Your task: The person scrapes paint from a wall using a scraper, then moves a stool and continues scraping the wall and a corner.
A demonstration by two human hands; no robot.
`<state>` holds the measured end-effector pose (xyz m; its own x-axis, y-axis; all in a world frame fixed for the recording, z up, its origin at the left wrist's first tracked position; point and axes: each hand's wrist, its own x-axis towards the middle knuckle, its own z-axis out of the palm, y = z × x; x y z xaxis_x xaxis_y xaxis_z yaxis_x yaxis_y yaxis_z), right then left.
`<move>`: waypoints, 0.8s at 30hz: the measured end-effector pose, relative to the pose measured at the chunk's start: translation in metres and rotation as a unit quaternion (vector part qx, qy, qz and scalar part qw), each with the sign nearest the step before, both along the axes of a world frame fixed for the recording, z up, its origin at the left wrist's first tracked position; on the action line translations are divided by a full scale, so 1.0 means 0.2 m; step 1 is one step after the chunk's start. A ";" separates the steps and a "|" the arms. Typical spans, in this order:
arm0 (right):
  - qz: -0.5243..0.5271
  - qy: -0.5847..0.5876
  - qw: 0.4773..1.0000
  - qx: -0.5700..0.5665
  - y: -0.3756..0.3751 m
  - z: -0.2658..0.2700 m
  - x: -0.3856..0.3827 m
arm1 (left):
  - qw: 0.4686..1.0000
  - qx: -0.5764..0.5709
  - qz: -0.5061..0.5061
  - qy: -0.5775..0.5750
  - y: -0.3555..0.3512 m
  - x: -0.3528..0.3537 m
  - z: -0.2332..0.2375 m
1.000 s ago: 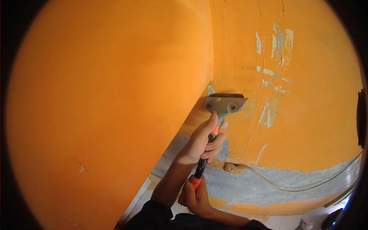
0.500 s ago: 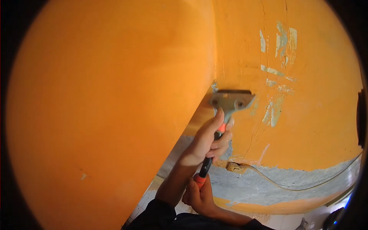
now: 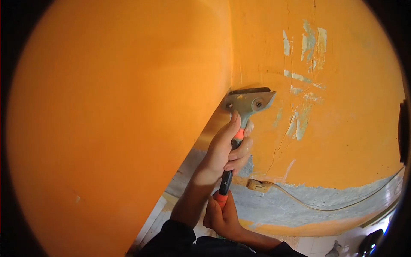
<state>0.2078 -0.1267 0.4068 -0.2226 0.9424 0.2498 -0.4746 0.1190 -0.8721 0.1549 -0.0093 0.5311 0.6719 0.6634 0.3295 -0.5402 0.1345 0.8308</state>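
Note:
A long-handled scraper (image 3: 244, 103) has a grey metal head with a round screw, and a black handle with red bands. Its dark blade edge lies against the orange wall (image 3: 351, 128), close to the inner corner. My left hand (image 3: 224, 147) is wrapped round the upper handle, its thumb stretched along the neck below the head. Lower down, my right hand (image 3: 222, 216) is closed round the red handle end. The part of the wall behind the blade is hidden.
Pale patches of stripped paint (image 3: 310, 43) and thin cracks mark the wall right of the scraper. Below runs a bare grey cement band (image 3: 291, 205), with a socket box (image 3: 258, 185) and a cable (image 3: 312, 209). A large orange surface (image 3: 107, 120) stands close on the left.
The scraper head has moved up the wall and slightly left in view, both hands still gripping it. The whole view has also shifted a little.

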 end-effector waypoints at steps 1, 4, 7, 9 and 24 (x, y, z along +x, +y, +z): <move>0.002 0.002 1.000 -0.013 -0.01 -0.01 0.01 | 1.000 -0.011 0.000 -0.013 0.00 0.01 -0.02; 0.015 0.026 0.999 -0.026 -0.04 -0.04 0.02 | 1.000 0.007 -0.015 -0.013 -0.01 0.02 -0.08; 0.005 0.010 1.000 -0.028 -0.03 0.00 0.03 | 1.000 -0.007 -0.010 -0.009 0.00 0.02 -0.03; -0.001 0.002 1.000 -0.022 -0.04 0.00 0.02 | 1.000 -0.026 0.011 0.006 -0.03 0.02 -0.05; -0.066 -0.053 0.996 -0.005 0.03 -0.10 0.11 | 1.000 0.003 0.018 0.007 0.01 0.02 -0.07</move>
